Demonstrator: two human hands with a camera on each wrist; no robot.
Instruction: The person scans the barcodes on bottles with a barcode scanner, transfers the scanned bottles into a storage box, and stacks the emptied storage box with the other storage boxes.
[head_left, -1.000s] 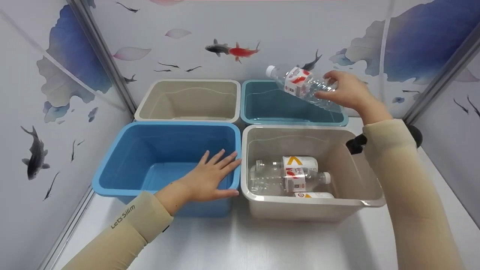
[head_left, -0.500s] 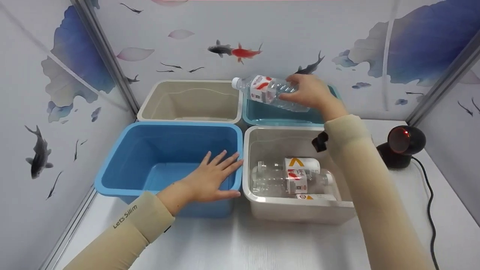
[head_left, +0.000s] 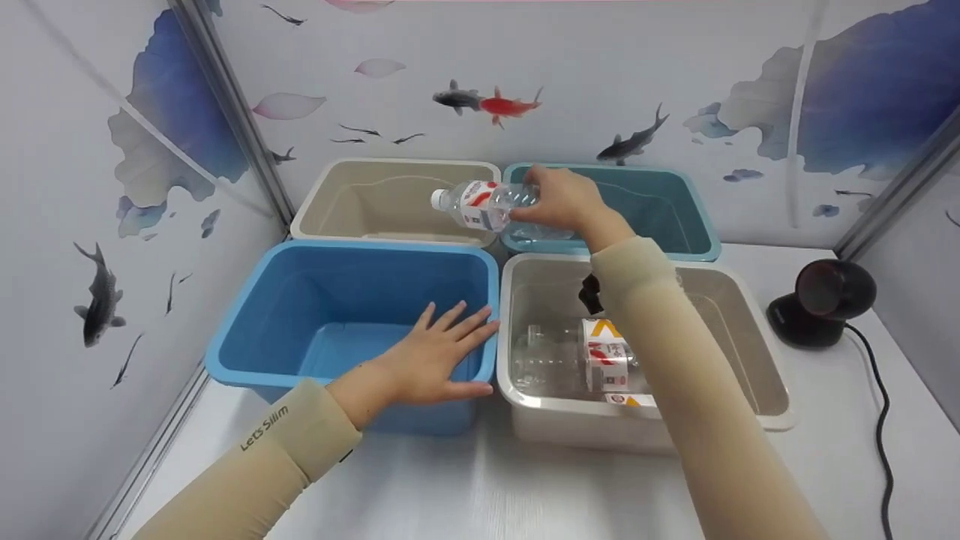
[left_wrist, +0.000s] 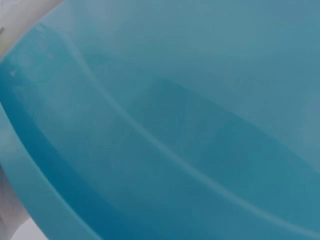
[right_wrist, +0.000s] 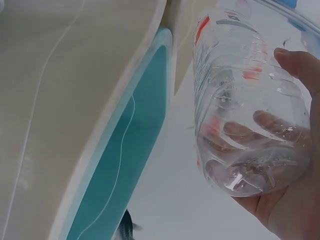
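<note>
My right hand (head_left: 564,201) grips a clear plastic bottle (head_left: 478,205) near its base, thumb on one side and fingers round the other. The bottle has a white cap and a red and white label. It lies almost level, its cap end over the back beige bin (head_left: 397,238) and its base over the teal bin (head_left: 660,195). In the right wrist view the bottle (right_wrist: 245,115) looks see-through, with fingers visible behind it. My left hand (head_left: 427,364) rests spread on the right rim of the blue bin (head_left: 360,247), holding nothing.
The front right bin (head_left: 750,352) is greyish beige and holds several clear bottles (head_left: 606,366), partly hidden by my right sleeve. A black scanner-like device (head_left: 832,296) with a cable stands on the white table (head_left: 420,487) at the right. Printed panels enclose the back and sides.
My right hand has carried the bottle left and a little down, from over the teal bin toward the back beige bin. The left hand keeps its place on the blue rim.
</note>
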